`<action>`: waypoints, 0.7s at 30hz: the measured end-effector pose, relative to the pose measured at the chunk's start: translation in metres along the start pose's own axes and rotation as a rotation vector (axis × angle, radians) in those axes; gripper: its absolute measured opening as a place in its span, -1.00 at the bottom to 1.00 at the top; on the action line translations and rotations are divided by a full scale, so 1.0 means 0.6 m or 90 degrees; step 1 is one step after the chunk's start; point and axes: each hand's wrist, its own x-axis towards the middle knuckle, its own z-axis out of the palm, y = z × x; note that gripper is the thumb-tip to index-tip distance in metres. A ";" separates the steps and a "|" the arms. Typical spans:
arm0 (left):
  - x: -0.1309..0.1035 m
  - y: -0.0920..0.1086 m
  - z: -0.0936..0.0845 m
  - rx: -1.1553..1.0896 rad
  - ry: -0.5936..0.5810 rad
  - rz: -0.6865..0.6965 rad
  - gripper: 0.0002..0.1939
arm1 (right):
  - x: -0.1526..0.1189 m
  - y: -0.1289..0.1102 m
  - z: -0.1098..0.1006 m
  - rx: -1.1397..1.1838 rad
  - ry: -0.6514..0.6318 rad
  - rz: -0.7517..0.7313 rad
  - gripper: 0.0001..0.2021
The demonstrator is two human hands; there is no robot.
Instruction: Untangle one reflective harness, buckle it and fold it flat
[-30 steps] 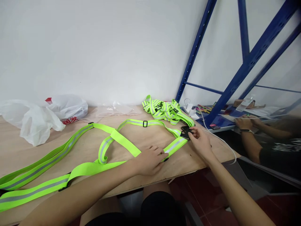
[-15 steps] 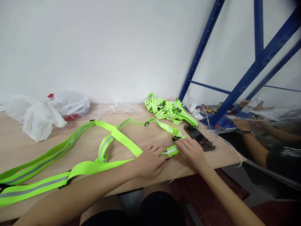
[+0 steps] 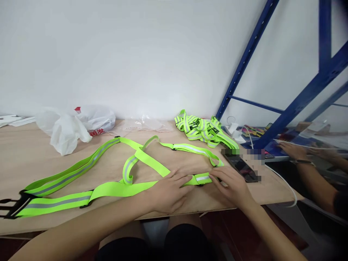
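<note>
The lime-yellow reflective harness [image 3: 152, 163] lies spread across the wooden tabletop [image 3: 176, 159], running from the left end of the view to beneath both hands. Its straps carry grey reflective stripes and form two open loops, joined by a diagonal crosspiece. At the far left, the pronged half of a black side-release buckle [image 3: 19, 204] is attached to the strap ends — prongs pointing left, no mating half fitted. A black slide adjuster [image 3: 173, 146] sits on the rear strap of the right-hand loop.

The left hand [image 3: 171, 190] rests palm down over the front strap; its fingers are extended and slightly spread, fingertips at the strap. The right hand [image 3: 231, 185] is at the right end of the same strap, fingers bent and thumb beneath them. The fingers hide the contact point, so whether they grip the strap end cannot be told.

A black smartphone [image 3: 240, 167] lies just beyond the right hand. Behind it, a heap of similar reflective straps [image 3: 201, 127] lies near the wall. Two white plastic bags [image 3: 66, 136] stand at left rear, with clear plastic film [image 3: 145, 124] between bags and heap. At right — beyond a blue steel rack [image 3: 248, 54] — is another person's forearm [image 3: 317, 179] with a dark wristband [image 3: 304, 162].
</note>
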 end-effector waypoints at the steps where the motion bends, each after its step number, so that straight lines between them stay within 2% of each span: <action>1: -0.008 -0.001 -0.002 -0.007 0.003 -0.003 -0.59 | 0.008 0.004 -0.003 0.004 0.001 0.012 -0.83; 4: -0.022 -0.006 -0.005 -0.018 0.006 0.000 -0.55 | 0.038 0.026 -0.013 -0.003 0.004 0.074 -0.79; 8: -0.028 -0.008 -0.010 -0.013 0.001 0.024 -0.55 | 0.072 0.074 -0.030 -0.036 0.016 0.202 -0.71; 11: -0.032 -0.002 -0.019 -0.007 0.004 0.037 -0.58 | 0.094 0.086 -0.022 -0.036 0.002 0.197 -0.71; 14: -0.038 0.010 -0.026 0.004 0.003 0.026 -0.61 | 0.124 0.050 0.018 0.008 -0.036 0.089 -0.74; 17: -0.045 0.026 -0.025 0.038 -0.016 0.015 -0.60 | 0.165 -0.018 0.076 0.071 -0.071 -0.075 -0.79; 21: -0.068 0.046 -0.027 0.114 -0.037 -0.006 -0.57 | 0.226 -0.107 0.142 0.088 -0.039 -0.259 -0.77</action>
